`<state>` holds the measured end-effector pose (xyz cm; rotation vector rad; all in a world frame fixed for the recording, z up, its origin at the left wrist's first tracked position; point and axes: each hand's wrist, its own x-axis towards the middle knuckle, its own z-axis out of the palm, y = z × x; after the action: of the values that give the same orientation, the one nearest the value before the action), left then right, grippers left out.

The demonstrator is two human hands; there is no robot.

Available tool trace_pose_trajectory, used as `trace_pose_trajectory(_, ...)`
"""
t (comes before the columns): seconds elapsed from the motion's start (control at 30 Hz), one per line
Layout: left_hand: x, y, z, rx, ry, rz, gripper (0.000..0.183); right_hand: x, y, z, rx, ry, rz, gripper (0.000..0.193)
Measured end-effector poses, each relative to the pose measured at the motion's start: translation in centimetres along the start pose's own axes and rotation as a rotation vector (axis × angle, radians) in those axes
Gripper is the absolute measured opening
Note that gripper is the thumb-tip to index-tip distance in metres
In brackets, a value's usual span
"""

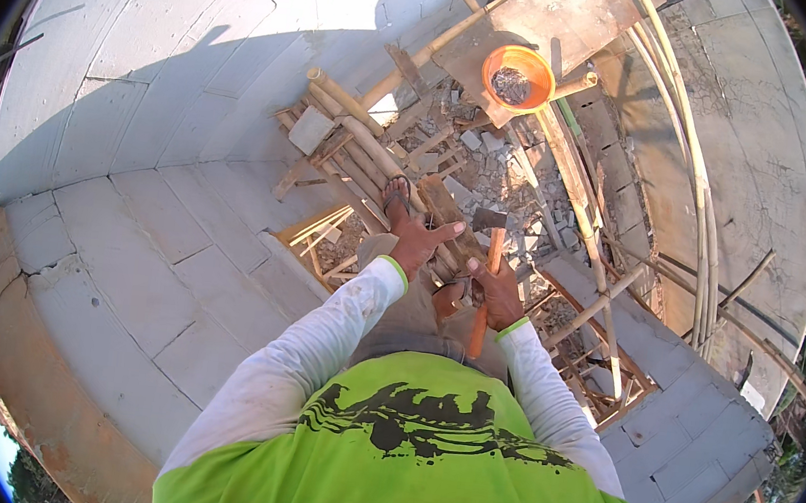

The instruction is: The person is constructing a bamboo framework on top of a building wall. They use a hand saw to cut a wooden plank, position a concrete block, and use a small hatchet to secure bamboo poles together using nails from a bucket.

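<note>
My left hand (pixel 416 244) is at a short, weathered wooden board (pixel 441 202), its thumb stretched across the top; the other fingers are mostly hidden, and the hand looks closed on the board's edge. In my right hand (pixel 500 292) is a hammer (pixel 495 251), gripped by its orange-brown handle. The hammer's dark head points away from me, just right of the board. Below both hands, my sandalled feet (pixel 397 198) stand on bamboo poles (pixel 370 157) laid side by side.
An orange bucket (pixel 543 83) with grey contents stands on a plywood sheet (pixel 575 19) ahead. Broken block rubble (pixel 516 200) lies far below. Grey block walls (pixel 157 255) curve along the left; bamboo uprights (pixel 693 154) rise right. A loose block (pixel 311 130) rests on the poles.
</note>
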<state>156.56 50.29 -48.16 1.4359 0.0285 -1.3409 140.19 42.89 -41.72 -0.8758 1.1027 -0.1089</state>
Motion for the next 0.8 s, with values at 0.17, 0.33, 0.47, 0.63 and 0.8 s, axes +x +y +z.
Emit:
trace_pose_trajectory(0.17, -5.5, 4.8, 3.4, 0.114, -0.146, 0.009, 0.051, -4.4, -1.1, -1.8, -0.142, 0.056, -0.175, 0.058)
trace_pose_trajectory(0.33, -8.3, 5.7, 5.3, -0.039, -0.224, 0.007, 0.044, -6.0, -2.3, -3.7, 0.200, 0.101, -0.169, 0.037)
trace_pose_trajectory(0.47, -10.7, 5.9, 7.3, 0.044, -0.089, 0.155, 0.037, -6.2, -1.9, -6.1, 0.489, -0.027, -0.163, 0.035)
trace_pose_trajectory(0.63, -12.5, 5.9, 7.3, 0.205, -0.065, 0.344, 0.025, -7.9, -2.7, -6.9, 0.585, -0.072, -0.176, 0.033)
trace_pose_trajectory(0.8, -13.9, 5.5, 5.9, -0.006, 0.052, 0.504, 0.029, -9.9, -4.3, -7.6, 0.530, -0.237, -0.209, 0.046)
